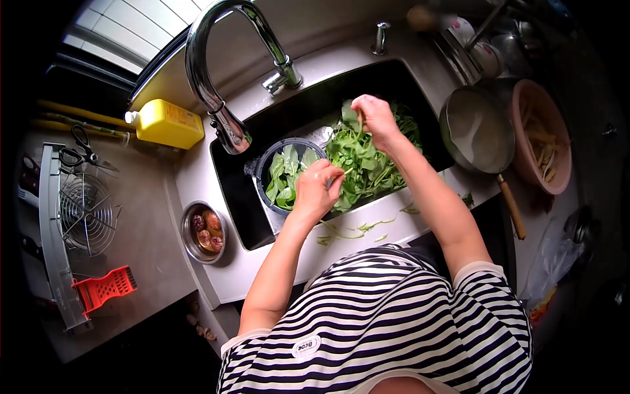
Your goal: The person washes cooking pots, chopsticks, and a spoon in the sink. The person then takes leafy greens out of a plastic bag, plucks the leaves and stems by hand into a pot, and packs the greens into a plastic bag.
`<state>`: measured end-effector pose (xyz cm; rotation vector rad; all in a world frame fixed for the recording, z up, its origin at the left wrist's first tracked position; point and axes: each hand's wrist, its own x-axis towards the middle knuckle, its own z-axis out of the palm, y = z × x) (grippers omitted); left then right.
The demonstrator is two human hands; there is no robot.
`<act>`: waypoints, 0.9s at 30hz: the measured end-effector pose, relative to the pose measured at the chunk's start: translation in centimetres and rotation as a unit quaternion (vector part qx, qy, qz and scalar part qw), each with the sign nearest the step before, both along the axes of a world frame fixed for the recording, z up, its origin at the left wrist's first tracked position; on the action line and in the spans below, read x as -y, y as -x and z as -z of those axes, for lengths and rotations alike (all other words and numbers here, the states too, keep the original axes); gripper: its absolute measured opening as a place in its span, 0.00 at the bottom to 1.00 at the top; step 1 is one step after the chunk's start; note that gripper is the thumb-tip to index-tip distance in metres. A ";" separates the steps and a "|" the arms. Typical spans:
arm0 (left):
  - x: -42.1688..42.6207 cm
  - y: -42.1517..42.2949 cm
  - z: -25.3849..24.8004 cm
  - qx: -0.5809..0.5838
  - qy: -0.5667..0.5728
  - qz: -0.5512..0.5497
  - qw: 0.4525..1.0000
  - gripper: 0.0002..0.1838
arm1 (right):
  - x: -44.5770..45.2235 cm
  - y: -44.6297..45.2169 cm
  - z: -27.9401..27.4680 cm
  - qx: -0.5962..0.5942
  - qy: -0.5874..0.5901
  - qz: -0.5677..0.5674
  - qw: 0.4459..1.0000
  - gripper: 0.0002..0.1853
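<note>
A large heap of leafy greens [361, 161] fills the right part of the dark sink [246, 226]. Beside it on the left, a round dark-rimmed basket [262, 190] holds picked leaves [285, 174]. My left hand [318, 189] is over the basket's right edge, its thumb and fingers pinched on a small green stem piece. My right hand [377, 120] is above the heap, fingers closed on a stem of greens that hangs below them. Loose stem pieces [374, 226] lie on the sink's front ledge.
The faucet [197, 62] arches over the sink's left back. Around the sink are a yellow bottle [169, 123], a metal bowl of dark red pieces [203, 232], a red grater [108, 287], scissors [82, 154], a wok-like pan [478, 131] and a pink basin [566, 141].
</note>
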<state>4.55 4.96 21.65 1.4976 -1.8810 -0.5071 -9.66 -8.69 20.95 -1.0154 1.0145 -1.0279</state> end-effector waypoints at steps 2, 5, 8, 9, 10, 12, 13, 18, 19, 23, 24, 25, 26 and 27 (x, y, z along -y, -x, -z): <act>-1.7 -1.8 0.2 0.027 -0.080 0.011 0.996 0.03 | 1.6 2.1 0.7 -0.078 0.094 0.016 0.992 0.11; -5.2 -4.0 0.5 0.035 -0.262 0.039 0.964 0.03 | 2.6 5.4 2.6 -0.209 0.119 -0.076 0.968 0.12; -8.4 -4.8 0.4 0.066 -0.345 0.071 0.934 0.05 | 1.4 6.9 6.6 -0.428 0.230 -0.290 0.825 0.10; -9.4 -5.1 1.1 0.061 -0.360 0.066 0.929 0.07 | 0.8 7.0 8.1 -0.504 0.208 -0.387 0.744 0.09; -10.0 -5.0 1.1 0.071 -0.370 0.074 0.923 0.08 | -0.3 6.9 9.1 -0.547 0.195 -0.430 0.691 0.09; -10.6 -5.1 1.1 0.086 -0.375 0.084 0.919 0.13 | -2.1 6.5 11.9 -0.622 0.185 -0.479 0.592 0.09; -10.6 -5.0 0.8 0.095 -0.360 0.088 0.924 0.13 | -2.6 6.0 12.6 -0.655 0.189 -0.486 0.547 0.10; -9.6 -4.7 -1.1 0.137 -0.322 0.066 0.934 0.13 | -2.7 4.8 13.1 -0.654 0.224 -0.500 0.522 0.10; -9.1 -4.6 -1.4 0.130 -0.319 0.052 0.937 0.13 | -2.6 5.0 13.5 -0.653 0.223 -0.499 0.524 0.10; -7.3 -4.0 -2.3 0.103 -0.296 0.025 0.949 0.13 | -2.6 6.4 15.7 -0.656 0.244 -0.489 0.520 0.09; -6.9 -3.8 -2.3 0.098 -0.286 0.025 0.953 0.13 | -2.7 6.5 15.7 -0.658 0.257 -0.487 0.514 0.09; -6.6 -3.6 -2.3 0.092 -0.276 0.025 0.956 0.13 | -2.6 6.5 15.8 -0.652 0.272 -0.491 0.509 0.09; -6.3 -3.3 -1.6 0.067 -0.236 0.025 0.969 0.13 | -2.6 6.5 15.8 -0.646 0.288 -0.496 0.504 0.09; -6.0 -3.0 -1.6 0.062 -0.229 0.028 0.971 0.13 | -2.6 6.3 15.4 -0.640 0.303 -0.499 0.499 0.09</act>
